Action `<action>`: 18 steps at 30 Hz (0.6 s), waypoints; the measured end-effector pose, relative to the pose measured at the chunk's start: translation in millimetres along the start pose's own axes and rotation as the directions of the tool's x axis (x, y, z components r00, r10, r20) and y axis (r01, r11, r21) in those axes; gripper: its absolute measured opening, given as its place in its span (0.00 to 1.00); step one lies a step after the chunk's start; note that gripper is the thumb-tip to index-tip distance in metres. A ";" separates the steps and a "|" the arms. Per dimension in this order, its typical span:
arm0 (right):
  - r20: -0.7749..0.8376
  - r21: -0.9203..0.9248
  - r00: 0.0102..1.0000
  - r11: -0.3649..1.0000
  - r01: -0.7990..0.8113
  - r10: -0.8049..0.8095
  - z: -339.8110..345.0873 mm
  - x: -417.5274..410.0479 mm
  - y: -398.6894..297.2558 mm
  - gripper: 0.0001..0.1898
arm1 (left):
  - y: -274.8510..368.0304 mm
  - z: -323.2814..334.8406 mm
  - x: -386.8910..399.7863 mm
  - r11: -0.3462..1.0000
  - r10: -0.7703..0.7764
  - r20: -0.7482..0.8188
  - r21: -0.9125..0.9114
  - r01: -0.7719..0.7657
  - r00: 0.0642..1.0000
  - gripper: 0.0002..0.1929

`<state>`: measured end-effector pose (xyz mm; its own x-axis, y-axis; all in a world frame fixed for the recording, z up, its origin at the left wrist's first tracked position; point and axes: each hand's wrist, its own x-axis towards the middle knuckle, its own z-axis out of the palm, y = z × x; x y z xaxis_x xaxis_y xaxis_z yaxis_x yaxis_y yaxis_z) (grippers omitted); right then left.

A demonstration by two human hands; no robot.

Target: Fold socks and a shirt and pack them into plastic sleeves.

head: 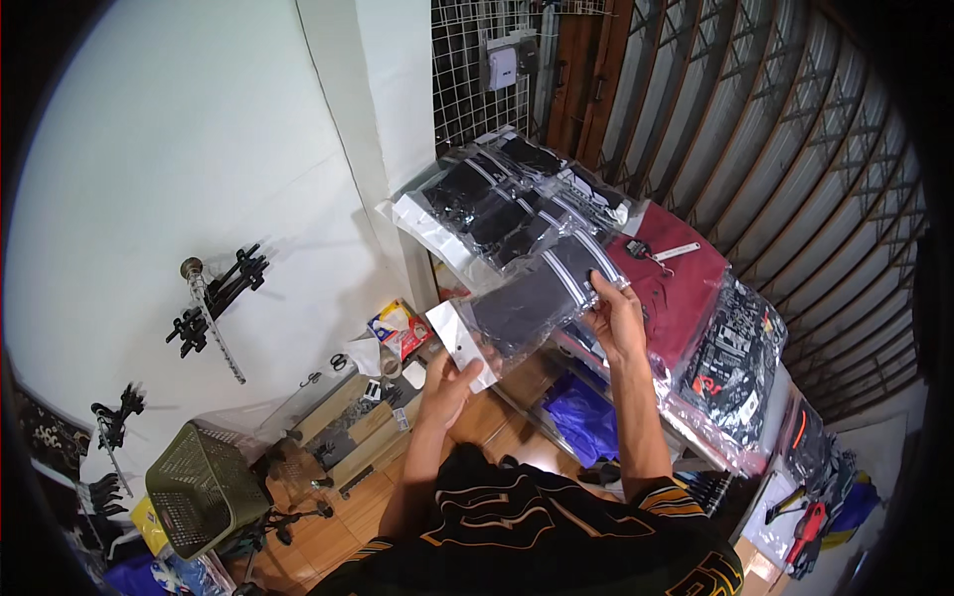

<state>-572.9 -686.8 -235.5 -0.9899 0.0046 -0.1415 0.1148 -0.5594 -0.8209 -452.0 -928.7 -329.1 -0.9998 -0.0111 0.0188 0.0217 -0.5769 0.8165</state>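
Observation:
Between my hands is a clear plastic packet of dark socks [514, 305] with white stripes at the cuff. My left hand [447, 391] pinches its white header strip [458, 344], which has a small hole. The striped end is gripped by my right hand [617, 316], thumb on top. Just beyond, more packets of dark striped socks [484, 197] lie in an overlapping pile on the table. To the right of the pile is a maroon packaged garment [682, 287] with a round black tag, and beside it a folded black printed garment [738, 357] in plastic.
At the left stands an olive plastic basket [209, 488]. A low bench [365, 439] by the wall holds scissors [338, 362], a tape roll [390, 363] and a colourful packet [400, 328]. A blue plastic bag [585, 417] lies under the table. A red-handled tool [806, 530] rests at lower right.

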 end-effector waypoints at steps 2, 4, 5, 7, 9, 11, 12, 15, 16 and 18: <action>0.054 -0.129 0.998 0.991 -0.024 0.031 10.7 18.5 -7.4 0.10 | 12.1 0.7 24.4 0.999 0.015 -0.144 0.041 -0.010 0.989 0.18; 0.108 -0.215 0.994 0.977 0.007 0.017 20.6 36.0 -11.7 0.12 | 23.2 -0.8 50.7 0.991 0.098 -0.247 0.110 -0.072 0.964 0.07; 0.156 -0.300 0.988 0.953 0.044 0.003 25.0 46.9 -14.5 0.15 | 30.7 -5.5 61.3 0.985 0.133 -0.193 0.132 -0.109 0.972 0.07; 0.113 -0.413 0.994 0.910 0.032 0.016 27.2 73.8 -26.9 0.15 | 38.4 -13.5 85.3 0.980 0.170 -0.207 0.142 -0.142 0.963 0.08; 0.250 -0.670 0.967 0.729 0.139 0.045 33.7 109.4 -34.1 0.13 | 42.7 -22.4 109.0 0.960 0.197 -0.202 0.240 -0.147 0.959 0.09; 0.294 -0.674 0.956 0.711 0.201 0.009 42.1 139.9 -34.4 0.12 | 48.1 -31.1 131.5 0.928 0.243 -0.167 0.327 -0.179 0.956 0.09; 0.271 -0.745 0.962 0.633 0.210 0.000 46.8 154.4 -34.2 0.10 | 49.4 -33.3 141.0 0.907 0.250 -0.186 0.388 -0.163 0.950 0.10; 0.245 -0.833 0.969 0.518 0.197 0.026 60.7 196.3 -30.3 0.12 | 55.4 -38.2 166.4 0.853 0.292 -0.178 0.493 -0.172 0.940 0.11; 0.239 -0.857 0.971 0.474 0.201 0.019 65.5 209.1 -25.5 0.14 | 58.2 -39.5 173.1 0.812 0.321 -0.147 0.551 -0.192 0.935 0.10; 0.207 -0.920 0.978 0.344 0.188 0.020 74.4 233.5 -15.6 0.20 | 64.4 -43.9 182.8 0.746 0.318 -0.088 0.638 -0.192 0.944 0.10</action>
<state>-812.0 -738.7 -214.6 -0.9832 -0.1783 -0.0404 -0.0700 0.5712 -0.8179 -633.5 -1003.7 -298.4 -0.9371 -0.2655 0.2266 0.2092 0.0926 0.9735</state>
